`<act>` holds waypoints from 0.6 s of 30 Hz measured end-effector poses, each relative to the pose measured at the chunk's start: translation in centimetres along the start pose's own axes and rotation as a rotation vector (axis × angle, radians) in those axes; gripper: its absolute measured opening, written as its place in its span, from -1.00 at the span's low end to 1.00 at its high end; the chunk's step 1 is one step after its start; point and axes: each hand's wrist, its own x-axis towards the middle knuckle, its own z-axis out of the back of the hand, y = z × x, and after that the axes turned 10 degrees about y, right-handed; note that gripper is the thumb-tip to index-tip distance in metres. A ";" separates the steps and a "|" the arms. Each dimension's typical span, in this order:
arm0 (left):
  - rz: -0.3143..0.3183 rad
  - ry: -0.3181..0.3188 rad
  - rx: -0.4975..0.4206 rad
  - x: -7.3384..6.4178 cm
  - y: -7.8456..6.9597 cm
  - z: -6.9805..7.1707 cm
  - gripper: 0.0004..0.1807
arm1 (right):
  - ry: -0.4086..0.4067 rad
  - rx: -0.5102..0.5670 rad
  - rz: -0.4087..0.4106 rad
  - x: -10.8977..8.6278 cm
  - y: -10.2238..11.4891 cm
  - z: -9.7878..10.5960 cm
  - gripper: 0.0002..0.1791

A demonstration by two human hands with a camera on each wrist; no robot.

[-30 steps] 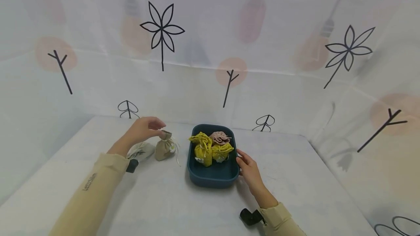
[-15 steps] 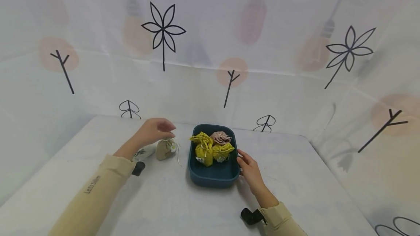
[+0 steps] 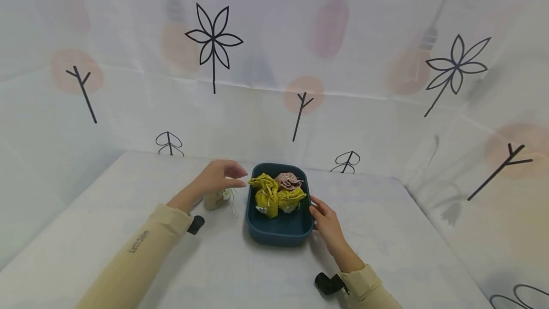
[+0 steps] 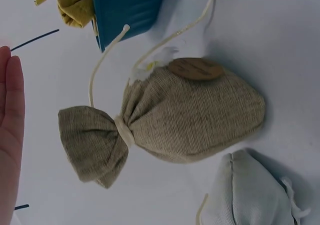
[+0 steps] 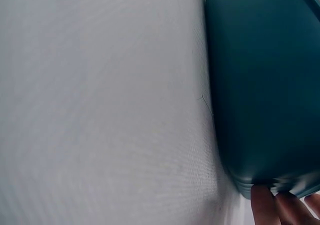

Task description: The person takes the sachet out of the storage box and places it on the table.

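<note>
My left hand (image 3: pixel 220 176) hovers just left of the teal box (image 3: pixel 279 232), fingers extended and holding nothing. Below it on the table stands a beige drawstring pouch (image 3: pixel 216 200), partly covered by the hand in the head view. The left wrist view shows this beige pouch (image 4: pixel 195 115) whole, with a brown oval tag and white flower; a pale grey pouch (image 4: pixel 250 195) lies beside it. Inside the box sit two yellow pouches (image 3: pixel 267 197) and a pink one (image 3: pixel 288 180). My right hand (image 3: pixel 328 223) rests its fingers against the box's right wall.
A white cloth (image 3: pixel 214 271) covers the table, and a patterned white fabric backdrop (image 3: pixel 253 123) hangs behind and at both sides. Black wrist cameras (image 3: pixel 328 283) are worn on both wrists.
My left hand has moved right, from beside the beige pouch's top, past it to the box's left edge. The pouch stays in place. My right hand has not moved from the box.
</note>
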 end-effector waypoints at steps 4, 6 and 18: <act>-0.001 0.008 -0.003 0.5 -0.3 -0.4 -0.72 | -0.002 -0.003 0.001 0.1 -0.1 0.0 -0.53; 0.002 0.012 -0.011 0.8 -0.6 -0.6 -0.73 | -0.004 -0.003 0.004 0.2 -0.2 -0.1 -0.54; 0.014 0.043 0.030 2.8 -1.4 -1.9 -0.65 | -0.004 0.010 0.007 0.4 -0.4 0.1 -0.54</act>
